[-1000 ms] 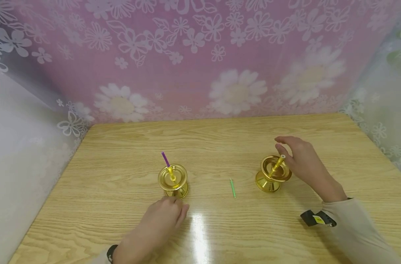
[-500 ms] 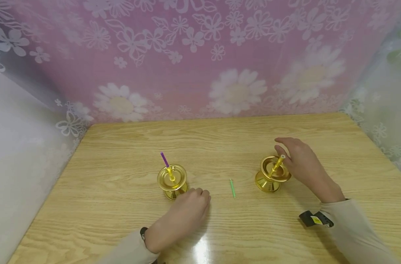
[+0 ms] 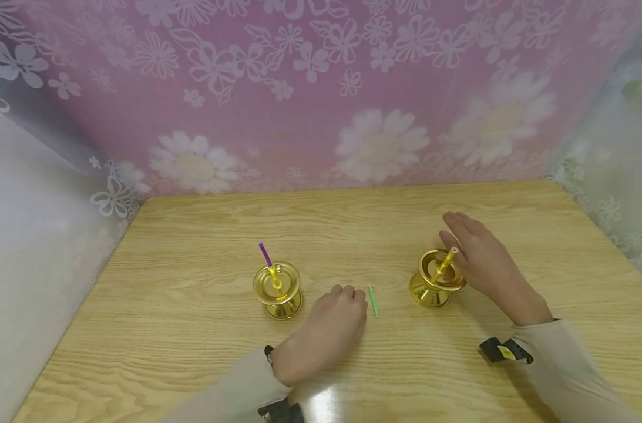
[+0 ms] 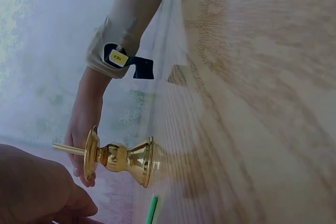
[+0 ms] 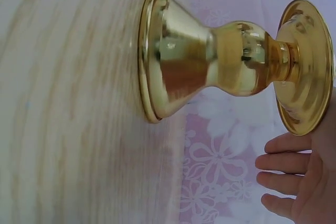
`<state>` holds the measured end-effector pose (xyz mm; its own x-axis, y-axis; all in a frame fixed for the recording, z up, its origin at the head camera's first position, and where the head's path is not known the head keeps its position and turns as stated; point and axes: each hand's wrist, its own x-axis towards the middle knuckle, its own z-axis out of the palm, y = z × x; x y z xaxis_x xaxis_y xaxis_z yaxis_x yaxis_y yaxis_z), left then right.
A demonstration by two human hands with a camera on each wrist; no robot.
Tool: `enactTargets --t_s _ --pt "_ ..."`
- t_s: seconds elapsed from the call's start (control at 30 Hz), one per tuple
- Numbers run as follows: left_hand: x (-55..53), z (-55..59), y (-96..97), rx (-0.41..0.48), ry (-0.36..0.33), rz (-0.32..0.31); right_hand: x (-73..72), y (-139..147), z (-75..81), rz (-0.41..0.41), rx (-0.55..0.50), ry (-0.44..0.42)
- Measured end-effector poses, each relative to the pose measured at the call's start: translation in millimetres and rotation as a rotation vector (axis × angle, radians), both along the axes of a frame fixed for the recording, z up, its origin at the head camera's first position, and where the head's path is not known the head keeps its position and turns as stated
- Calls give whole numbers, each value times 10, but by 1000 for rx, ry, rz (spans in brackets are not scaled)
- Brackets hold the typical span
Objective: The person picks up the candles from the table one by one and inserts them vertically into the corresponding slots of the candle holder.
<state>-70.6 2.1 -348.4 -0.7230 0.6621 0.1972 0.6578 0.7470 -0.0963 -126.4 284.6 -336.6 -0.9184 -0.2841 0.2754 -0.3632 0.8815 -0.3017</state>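
Note:
Two gold candle holders stand on the table. The left candle holder (image 3: 282, 305) carries a thin purple candle (image 3: 265, 254) in its central tube. A bare tube (image 3: 446, 261) rises from the right candle holder (image 3: 429, 294). Between them lies a thin green candle (image 3: 373, 301), its end (image 4: 152, 208) also showing in the left wrist view. My left hand (image 3: 331, 326) is just left of the green candle, fingers bent downward and partly hidden. Beside the right holder's dish, my right hand (image 3: 484, 264) has its fingers (image 5: 286, 162) extended; I cannot tell whether it touches the dish.
The wooden table (image 3: 194, 352) reaches back to a pink flowered backdrop (image 3: 294, 129). Pale side panels flank it. Black straps (image 3: 506, 351) are on the wrists.
My left hand has moved right, from in front of the left candle holder to beside the green candle. My right hand's fingers have straightened somewhat; the holders stay in place.

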Motion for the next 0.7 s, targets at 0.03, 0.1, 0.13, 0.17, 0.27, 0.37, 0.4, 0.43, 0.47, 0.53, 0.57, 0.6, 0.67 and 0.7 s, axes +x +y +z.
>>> enactTargets --t_s 0.03,0.1,0.13,0.17,0.27,0.37,0.4,0.43,0.47,0.53,0.57,0.6,0.67,0.7 --pt "-10 -7 23 5 12 6 3 2 -2 1 2 3" --pt "-28 -15 67 -4 26 19 9 7 -1 1 9 7" --pt "-34 -16 89 -13 23 29 11 9 0 1 16 6" --pt "-41 -14 110 -19 4 41 11 13 1 2 26 3" --pt "-55 -23 167 -53 -64 66 10 25 4 -3 65 -26" --pt "-66 -46 205 -59 -91 80 7 26 5 -14 106 -66" --pt "-69 -56 213 -62 -83 80 7 24 6 -18 119 -73" --pt "-76 -65 221 -55 -73 83 8 22 6 -21 132 -80" --pt "-83 -67 226 -55 -61 89 8 18 7 -26 142 -85" --pt "-102 -72 230 -58 -37 104 11 10 9 -33 160 -94" --pt "-113 -72 231 -66 -38 110 13 6 12 -37 168 -94" --pt "-126 -68 233 -75 -37 119 16 2 15 -41 175 -95" --pt "-157 -57 235 -99 -52 137 21 -5 20 -51 192 -94" --pt "-171 -54 238 -109 -61 146 24 -6 23 -56 202 -92"
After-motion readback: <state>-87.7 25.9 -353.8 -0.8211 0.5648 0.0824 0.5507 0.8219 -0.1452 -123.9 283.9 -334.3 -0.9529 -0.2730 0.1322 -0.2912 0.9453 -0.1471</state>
